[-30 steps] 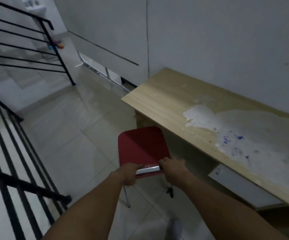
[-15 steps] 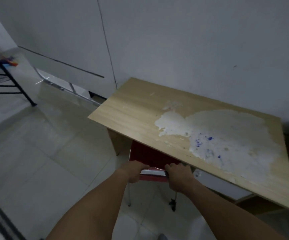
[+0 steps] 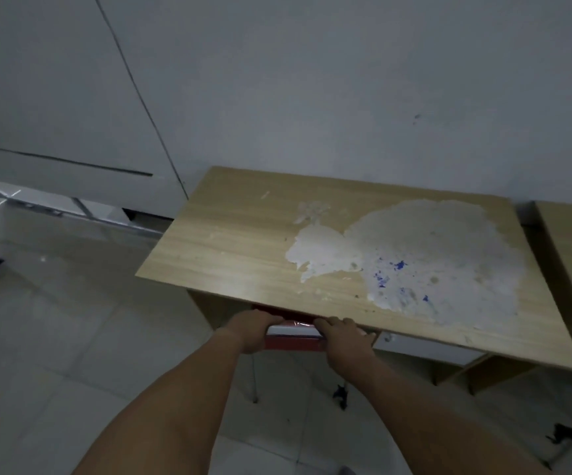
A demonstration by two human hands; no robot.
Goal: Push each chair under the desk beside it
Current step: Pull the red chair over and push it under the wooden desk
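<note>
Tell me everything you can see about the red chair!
Most of the red chair is hidden under the wooden desk. Only the top of its red back shows at the desk's front edge, with a shiny silver-white strip across it. Below, a thin metal leg reaches the tiled floor, and a second leg ends in a dark foot. It looks upright. The left hand and right hand each grip an end of the back, fingers curled over it.

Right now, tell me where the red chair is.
In the head view the red chair sits low at centre, mostly tucked under the wooden desk, its back gripped between the left hand and right hand.
</note>
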